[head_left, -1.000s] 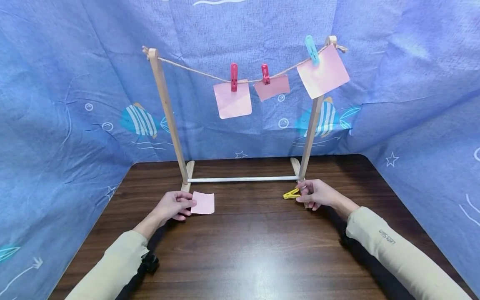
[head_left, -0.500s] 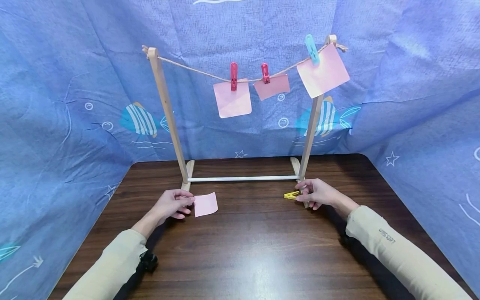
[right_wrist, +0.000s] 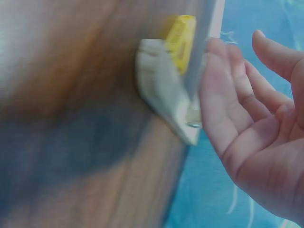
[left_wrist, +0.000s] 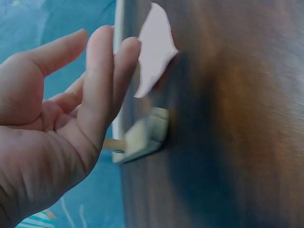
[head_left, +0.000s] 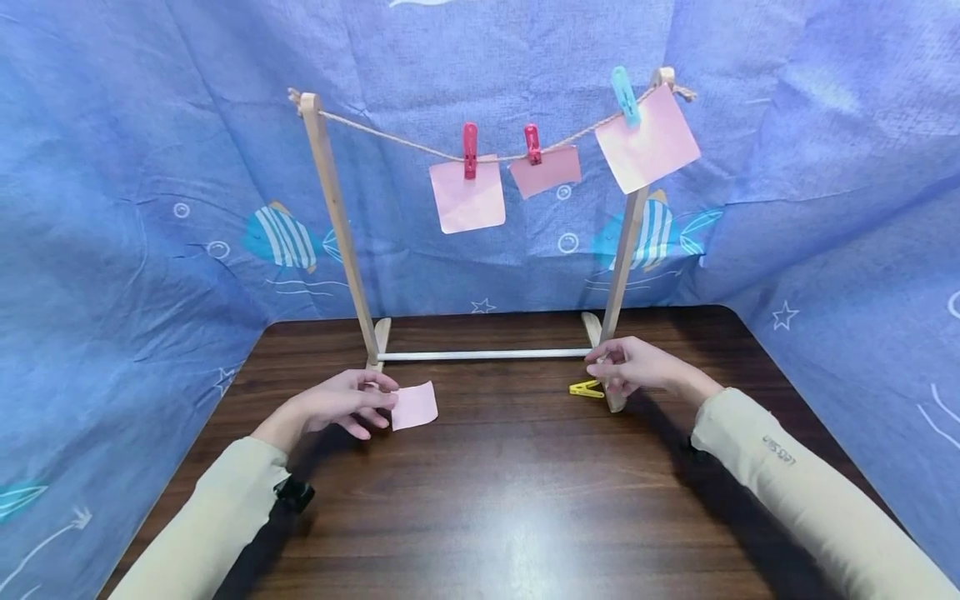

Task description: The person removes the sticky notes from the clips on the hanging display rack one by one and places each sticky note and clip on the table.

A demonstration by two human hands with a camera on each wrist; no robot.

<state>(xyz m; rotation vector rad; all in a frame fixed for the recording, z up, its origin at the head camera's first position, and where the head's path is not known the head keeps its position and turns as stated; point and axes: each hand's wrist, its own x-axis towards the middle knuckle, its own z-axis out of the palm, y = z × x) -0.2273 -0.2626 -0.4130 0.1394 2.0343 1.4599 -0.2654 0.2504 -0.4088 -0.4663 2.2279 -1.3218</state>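
A curling pale pink paper square [head_left: 416, 407] lies near the empty, loosely spread left hand [head_left: 335, 402]; a V-shaped yellow clothespin [head_left: 584, 389], near the empty, relaxed right hand [head_left: 637, 365].

At the rear of the table [head_left: 465, 475] a wooden stand [head_left: 341, 217] is set, with a curtain [head_left: 480, 267] hung behind it. A rope [head_left: 382, 135] is strung across the top. By clothespins, three paper squares are hung from it: one near mid-span [head_left: 468, 204], one just right of that [head_left: 551, 171], one before the right post [head_left: 652, 146]. In front of the crossbar [head_left: 480, 356], a loose note [head_left: 415, 407] is laid towards the left; a spare clothespin [head_left: 586, 389] is placed just left of the stand's right foot [head_left: 617, 402].
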